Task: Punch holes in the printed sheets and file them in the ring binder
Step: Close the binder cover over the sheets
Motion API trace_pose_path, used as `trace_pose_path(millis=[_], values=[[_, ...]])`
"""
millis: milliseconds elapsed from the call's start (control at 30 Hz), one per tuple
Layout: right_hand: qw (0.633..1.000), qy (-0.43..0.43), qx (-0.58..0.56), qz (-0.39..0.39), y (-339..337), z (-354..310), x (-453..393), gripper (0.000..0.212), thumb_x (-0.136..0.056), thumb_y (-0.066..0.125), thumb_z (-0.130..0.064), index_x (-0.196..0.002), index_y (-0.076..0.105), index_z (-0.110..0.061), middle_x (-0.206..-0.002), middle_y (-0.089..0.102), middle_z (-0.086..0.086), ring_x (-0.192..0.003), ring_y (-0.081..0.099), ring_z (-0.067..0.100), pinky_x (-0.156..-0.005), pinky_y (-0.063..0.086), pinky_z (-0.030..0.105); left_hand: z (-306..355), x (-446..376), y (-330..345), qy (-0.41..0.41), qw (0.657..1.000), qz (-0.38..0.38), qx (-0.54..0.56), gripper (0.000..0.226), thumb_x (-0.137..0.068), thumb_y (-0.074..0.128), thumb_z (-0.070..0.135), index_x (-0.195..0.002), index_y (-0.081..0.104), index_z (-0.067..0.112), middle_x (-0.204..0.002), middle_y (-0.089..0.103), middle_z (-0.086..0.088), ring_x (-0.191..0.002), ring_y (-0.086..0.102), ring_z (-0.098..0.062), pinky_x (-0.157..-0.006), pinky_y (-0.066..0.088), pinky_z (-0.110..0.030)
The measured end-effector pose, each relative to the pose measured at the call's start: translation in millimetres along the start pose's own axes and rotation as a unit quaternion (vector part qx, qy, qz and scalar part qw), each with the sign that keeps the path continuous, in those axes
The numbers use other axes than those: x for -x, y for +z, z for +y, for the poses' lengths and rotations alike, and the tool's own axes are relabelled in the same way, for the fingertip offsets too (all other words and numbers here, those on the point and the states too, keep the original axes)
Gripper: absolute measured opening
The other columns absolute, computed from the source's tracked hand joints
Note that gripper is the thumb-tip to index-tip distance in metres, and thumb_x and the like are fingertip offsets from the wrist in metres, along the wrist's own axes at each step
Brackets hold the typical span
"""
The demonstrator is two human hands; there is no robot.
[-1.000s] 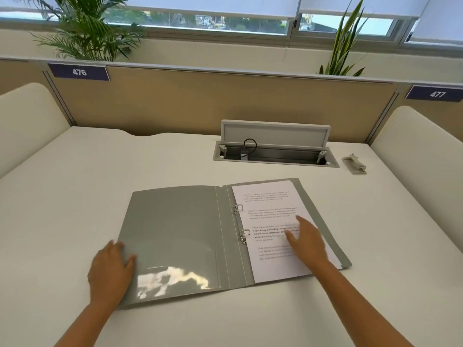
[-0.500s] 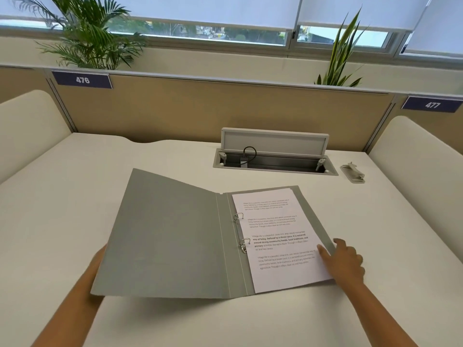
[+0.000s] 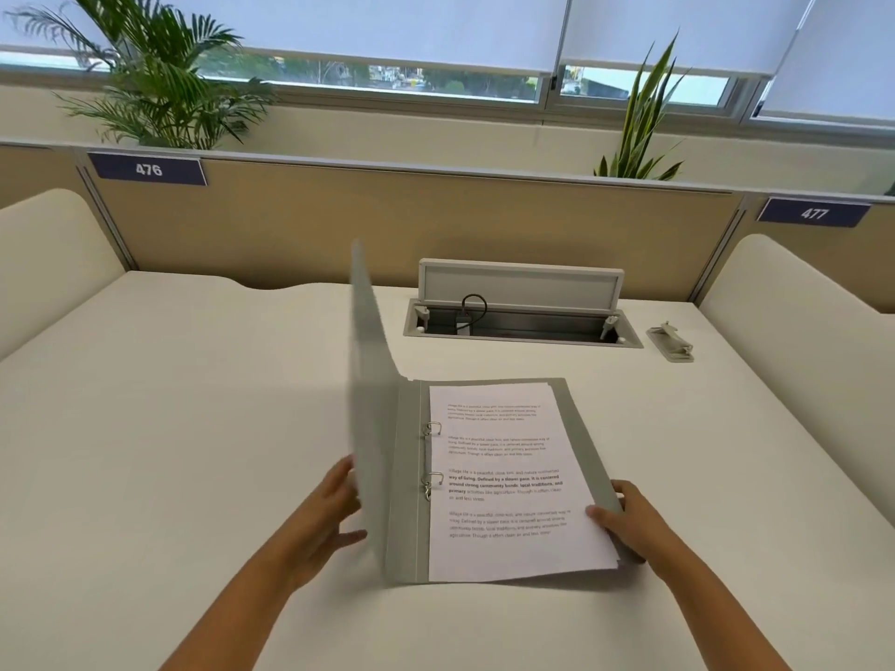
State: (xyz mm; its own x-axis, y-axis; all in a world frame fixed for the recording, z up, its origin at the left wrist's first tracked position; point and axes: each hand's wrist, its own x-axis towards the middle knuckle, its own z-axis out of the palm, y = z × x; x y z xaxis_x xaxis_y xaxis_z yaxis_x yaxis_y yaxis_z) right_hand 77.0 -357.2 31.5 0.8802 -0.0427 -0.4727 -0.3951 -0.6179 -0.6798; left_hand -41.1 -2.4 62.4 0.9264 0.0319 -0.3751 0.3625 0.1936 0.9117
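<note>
Fingers of your left hand lie spread against the outer face of the binder's front cover, which stands almost upright on its spine edge. The printed sheets lie to the cover's right, threaded on the two rings of the grey ring binder, flat on the tabletop. Your right hand pinches the sheets' lower right corner and the back cover's edge. The cover has to fall rightward over the pages, hinging along the spine, which runs away from you, so your left hand is the nearer one to push.
</note>
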Motion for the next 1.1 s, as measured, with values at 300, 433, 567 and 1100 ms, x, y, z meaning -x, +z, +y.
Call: trace_pose_path(millis=[300,433,567,1100], values=[[0.998,-0.028,-0.05,-0.022,-7,4,9,0.031,-0.096,0.046,-0.026,-0.123,0.049,-0.012,-0.107,0.062,0.006,-0.088,0.06,0.019,-0.07,0.05,0.031,-14,-10,36,-0.02,0.991,0.014,-0.129,0.119,-0.042,0.078,0.064,-0.141,0.015,0.043,-0.151,0.025,0.003,-0.121,0.042,-0.023,-0.09,0.045,-0.042],[0.994,0.002,-0.11,-0.015,-16,5,15,0.042,-0.095,0.039,-0.045,-0.094,0.067,-0.013,-0.087,0.067,0.008,-0.077,0.059,0.026,-0.077,0.052,0.04,-32,-10,41,-0.048,0.989,0.084,-0.115,0.09,-0.075,0.072,0.031,-0.143,0.014,0.031,-0.137,0.039,-0.001,-0.112,0.049,-0.023,-0.066,0.053,-0.031],[0.991,0.016,-0.113,-0.076,-20,6,21,0.045,-0.093,0.039,-0.049,-0.098,0.065,-0.013,-0.079,0.063,0.003,-0.065,0.055,0.02,-0.059,0.045,0.027,-42,-10,41,-0.06,0.983,0.086,-0.148,0.063,-0.08,0.067,0.032,-0.134,0.038,0.017,-0.118,0.056,-0.001,-0.098,0.06,-0.018,-0.063,0.053,-0.028],[0.98,-0.074,-0.16,-0.089,43,-74,5,0.039,-0.088,0.05,0.0,-0.121,0.04,-0.018,-0.119,0.06,0.008,-0.102,0.06,0.023,-0.076,0.053,0.037,-2,-25,-32,0.044,0.982,0.141,-0.118,0.044,-0.087,0.057,0.009,-0.13,0.049,0.014,-0.117,0.061,-0.01,-0.103,0.061,-0.026,-0.075,0.053,-0.031]])
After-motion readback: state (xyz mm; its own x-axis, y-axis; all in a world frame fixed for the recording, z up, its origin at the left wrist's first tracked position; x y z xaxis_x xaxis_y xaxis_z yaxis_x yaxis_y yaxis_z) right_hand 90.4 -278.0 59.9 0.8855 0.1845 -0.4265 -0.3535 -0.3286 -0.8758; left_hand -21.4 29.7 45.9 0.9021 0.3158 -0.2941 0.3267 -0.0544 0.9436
